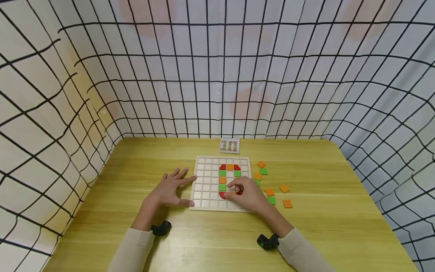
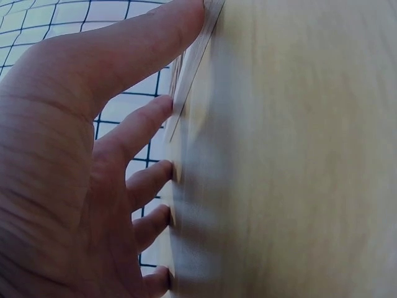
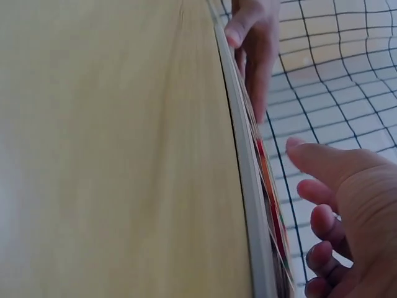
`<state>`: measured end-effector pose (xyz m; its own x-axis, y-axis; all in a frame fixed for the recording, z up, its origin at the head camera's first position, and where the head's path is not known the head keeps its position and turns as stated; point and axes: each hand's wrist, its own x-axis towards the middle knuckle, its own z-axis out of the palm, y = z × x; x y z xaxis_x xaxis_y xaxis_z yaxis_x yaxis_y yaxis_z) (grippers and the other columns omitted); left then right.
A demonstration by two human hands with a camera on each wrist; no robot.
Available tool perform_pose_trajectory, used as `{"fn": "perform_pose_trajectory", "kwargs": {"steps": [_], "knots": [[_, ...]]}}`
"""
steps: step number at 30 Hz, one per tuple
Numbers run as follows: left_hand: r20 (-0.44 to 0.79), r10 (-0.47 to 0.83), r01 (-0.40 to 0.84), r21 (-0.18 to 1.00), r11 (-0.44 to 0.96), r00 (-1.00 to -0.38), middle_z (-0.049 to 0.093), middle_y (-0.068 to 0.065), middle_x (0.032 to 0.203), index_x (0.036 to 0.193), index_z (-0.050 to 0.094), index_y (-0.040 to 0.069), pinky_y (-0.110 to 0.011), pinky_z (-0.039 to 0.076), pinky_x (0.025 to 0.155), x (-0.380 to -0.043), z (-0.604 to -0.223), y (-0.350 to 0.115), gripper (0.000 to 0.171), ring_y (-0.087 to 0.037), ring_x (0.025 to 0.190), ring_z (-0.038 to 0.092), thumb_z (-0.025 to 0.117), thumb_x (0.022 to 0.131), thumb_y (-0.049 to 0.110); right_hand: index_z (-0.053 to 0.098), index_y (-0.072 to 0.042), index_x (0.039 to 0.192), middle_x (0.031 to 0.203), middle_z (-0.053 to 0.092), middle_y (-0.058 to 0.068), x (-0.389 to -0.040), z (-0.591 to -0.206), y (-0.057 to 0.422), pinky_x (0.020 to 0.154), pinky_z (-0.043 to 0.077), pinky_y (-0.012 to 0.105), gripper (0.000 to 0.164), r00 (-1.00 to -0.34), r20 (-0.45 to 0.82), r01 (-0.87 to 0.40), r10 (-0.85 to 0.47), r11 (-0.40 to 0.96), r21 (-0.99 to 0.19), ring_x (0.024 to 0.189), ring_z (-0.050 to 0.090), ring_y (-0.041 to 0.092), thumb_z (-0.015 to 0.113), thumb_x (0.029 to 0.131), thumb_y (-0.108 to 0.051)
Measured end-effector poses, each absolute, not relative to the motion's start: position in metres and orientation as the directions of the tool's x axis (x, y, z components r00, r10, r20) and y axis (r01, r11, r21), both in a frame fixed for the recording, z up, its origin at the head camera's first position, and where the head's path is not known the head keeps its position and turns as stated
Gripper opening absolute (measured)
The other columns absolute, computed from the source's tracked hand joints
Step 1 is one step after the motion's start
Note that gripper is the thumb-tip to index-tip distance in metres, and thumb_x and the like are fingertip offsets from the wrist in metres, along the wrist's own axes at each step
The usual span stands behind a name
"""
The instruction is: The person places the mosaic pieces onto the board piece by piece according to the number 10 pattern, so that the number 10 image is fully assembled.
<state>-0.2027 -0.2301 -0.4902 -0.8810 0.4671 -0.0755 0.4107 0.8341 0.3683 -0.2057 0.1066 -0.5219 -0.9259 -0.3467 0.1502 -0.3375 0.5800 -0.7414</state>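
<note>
A pale gridded board lies on the table, with red, orange and green tiles forming part of a ring in its right half. My left hand is spread at the board's left side, thumb and index fingertip touching its edge. In the left wrist view its other fingertips rest on the tabletop. My right hand hovers low over the ring's lower right, covering some tiles there. Thumb and index finger stand apart with no piece showing between them, and the other fingers bend loosely in the right wrist view.
Loose orange and green square tiles lie scattered right of the board. A small printed pattern card lies behind the board. White walls with black netting enclose the back and sides of the wooden table.
</note>
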Motion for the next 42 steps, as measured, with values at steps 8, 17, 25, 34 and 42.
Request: {"fn": "perform_pose_trajectory", "kwargs": {"steps": [8,17,25,34,42], "knots": [[-0.085,0.463,0.403,0.370,0.837,-0.882,0.024,-0.012,0.171,0.157,0.045,0.034,-0.078,0.009,0.119,-0.203,-0.493,-0.231,0.094,-0.047,0.158,0.016,0.076,0.076,0.071,0.079,-0.018,0.103,0.072,0.055,-0.003,-0.217,-0.519,0.143,0.061,0.041,0.026,0.027,-0.952,0.150,-0.283,-0.268,0.578,-0.765,0.065,0.047,0.015,0.085,0.086,-0.037],[-0.080,0.457,0.399,0.369,0.839,-0.886,0.025,-0.012,0.171,0.157,0.045,0.035,-0.078,0.008,0.119,-0.201,-0.495,-0.233,0.095,-0.047,0.157,0.017,0.076,0.075,0.073,0.077,-0.016,0.113,0.078,0.056,-0.001,-0.215,-0.522,0.209,0.065,0.040,0.027,0.033,-0.965,0.129,-0.249,-0.227,0.646,-0.722,0.071,0.048,0.015,0.082,0.089,-0.038],[-0.084,0.457,0.398,0.368,0.840,-0.886,0.025,-0.013,0.171,0.157,0.045,0.036,-0.077,0.008,0.120,-0.202,-0.493,-0.231,0.095,-0.047,0.157,0.017,0.076,0.075,0.072,0.074,-0.013,0.120,0.080,0.055,-0.003,-0.206,-0.525,0.264,0.066,0.039,0.026,0.029,-0.957,0.155,-0.287,-0.247,0.709,-0.644,0.070,0.045,0.011,0.071,0.099,-0.033],[-0.077,0.452,0.394,0.374,0.839,-0.889,0.027,-0.013,0.170,0.156,0.045,0.035,-0.077,0.009,0.120,-0.201,-0.493,-0.231,0.095,-0.047,0.157,0.018,0.077,0.074,0.071,0.074,-0.014,0.121,0.086,0.059,-0.004,-0.203,-0.532,0.286,0.063,0.040,0.025,0.026,-0.952,0.112,-0.284,-0.286,0.678,-0.678,0.074,0.047,0.010,0.068,0.101,-0.029],[-0.081,0.448,0.388,0.378,0.841,-0.891,0.026,-0.012,0.171,0.156,0.045,0.036,-0.076,0.008,0.121,-0.201,-0.493,-0.230,0.095,-0.046,0.158,0.017,0.077,0.074,0.072,0.070,-0.019,0.129,0.089,0.057,-0.004,-0.203,-0.534,0.298,0.069,0.039,0.026,0.032,-0.945,0.052,-0.272,-0.324,0.686,-0.674,0.080,0.048,0.010,0.071,0.097,-0.017]]}}
